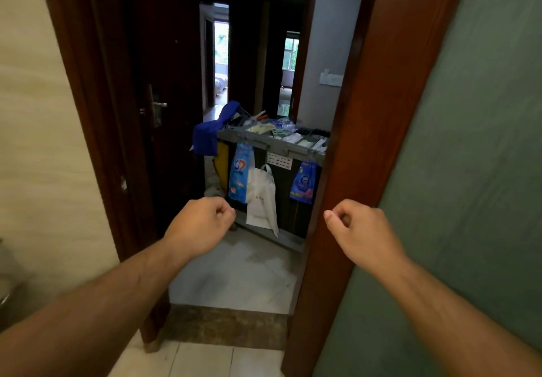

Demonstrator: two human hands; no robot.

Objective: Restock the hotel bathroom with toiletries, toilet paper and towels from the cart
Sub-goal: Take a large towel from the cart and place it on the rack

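Note:
Through the bathroom doorway I see the grey housekeeping cart [265,142] standing in the corridor. Its top tray holds several small packets and toiletries [296,136]. A blue cloth [209,133] is draped over its left end. A blue packet [240,177], a white plastic bag [262,200] and a purple packet [303,183] hang from its front. My left hand [202,222] and my right hand [360,227] are raised in front of me with fingers curled. Neither holds anything, and both are well short of the cart.
A dark wooden door frame [378,130] narrows the way on the right, next to a frosted green door panel [469,171]. A dark open door with a metal handle [157,107] stands on the left. A brown stone threshold [225,326] crosses the floor.

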